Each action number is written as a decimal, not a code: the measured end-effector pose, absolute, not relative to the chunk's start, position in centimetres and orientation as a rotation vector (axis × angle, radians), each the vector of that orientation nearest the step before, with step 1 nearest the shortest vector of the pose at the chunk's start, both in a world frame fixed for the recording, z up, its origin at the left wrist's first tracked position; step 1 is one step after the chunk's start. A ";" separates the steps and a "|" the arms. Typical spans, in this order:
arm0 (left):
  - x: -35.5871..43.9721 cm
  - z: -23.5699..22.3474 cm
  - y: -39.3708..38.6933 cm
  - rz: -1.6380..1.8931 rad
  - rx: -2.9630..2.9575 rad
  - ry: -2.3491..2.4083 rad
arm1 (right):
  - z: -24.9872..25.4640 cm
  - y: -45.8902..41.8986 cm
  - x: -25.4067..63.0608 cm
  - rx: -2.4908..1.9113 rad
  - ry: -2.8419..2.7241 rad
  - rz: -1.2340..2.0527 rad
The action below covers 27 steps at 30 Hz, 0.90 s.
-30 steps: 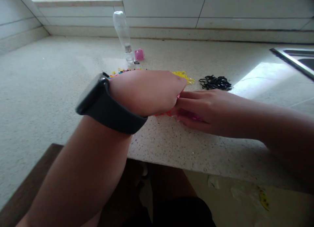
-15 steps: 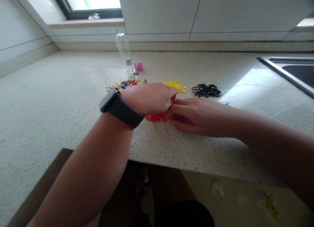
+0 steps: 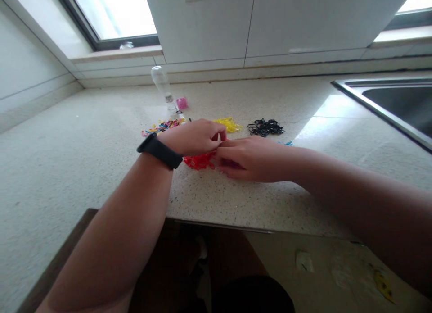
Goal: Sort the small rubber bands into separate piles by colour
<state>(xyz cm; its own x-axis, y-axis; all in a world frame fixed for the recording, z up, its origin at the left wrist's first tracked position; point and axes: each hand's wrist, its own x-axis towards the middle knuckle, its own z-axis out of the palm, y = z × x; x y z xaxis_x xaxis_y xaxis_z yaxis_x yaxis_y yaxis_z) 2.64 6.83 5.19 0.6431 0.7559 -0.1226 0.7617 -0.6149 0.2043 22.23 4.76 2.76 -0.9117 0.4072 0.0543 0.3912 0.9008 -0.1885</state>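
My left hand (image 3: 199, 136), with a dark watch on its wrist, bends over a pile of red rubber bands (image 3: 200, 161). Its thumb and forefinger curl into a pinch against the fingertips of my right hand (image 3: 251, 157). Whatever sits in that pinch is too small to make out. The fingers of my right hand are bent and close together, low over the counter at the red pile's right side. Purple-pink bits (image 3: 232, 164) show in the shade under its palm. Yellow rubber bands (image 3: 229, 124) lie just beyond both hands.
Black rubber bands (image 3: 266, 127) form a pile at right, with a few blue bands (image 3: 287, 143) near my right wrist. Mixed bands (image 3: 165, 125) lie at left. Behind stand an upturned clear bottle (image 3: 162, 85) and a pink cap (image 3: 182, 102). A sink (image 3: 357, 93) is far right.
The view has tilted and turned right, so everything appears further left. My left thumb and forefinger now show a small gap between them; both hands remain together by the red pile.
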 end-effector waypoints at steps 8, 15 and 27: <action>2.3 4.6 7.3 0.030 2.615 1.217 | 2.9 4.7 22.2 -0.624 -2.978 0.267; 2.3 4.6 7.2 0.028 2.613 1.221 | 2.9 4.7 22.2 -0.634 -2.973 0.265; 2.4 4.9 7.1 0.005 2.636 1.229 | 3.1 4.6 22.1 -0.655 -2.982 0.274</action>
<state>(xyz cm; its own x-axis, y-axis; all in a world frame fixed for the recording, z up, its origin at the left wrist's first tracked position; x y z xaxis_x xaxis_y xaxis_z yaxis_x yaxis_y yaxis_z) 2.45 7.07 4.88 0.6477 0.7560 -0.0946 0.7553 -0.6207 0.2104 22.11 4.57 3.09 -0.9061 0.4216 0.0357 0.4081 0.8930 -0.1895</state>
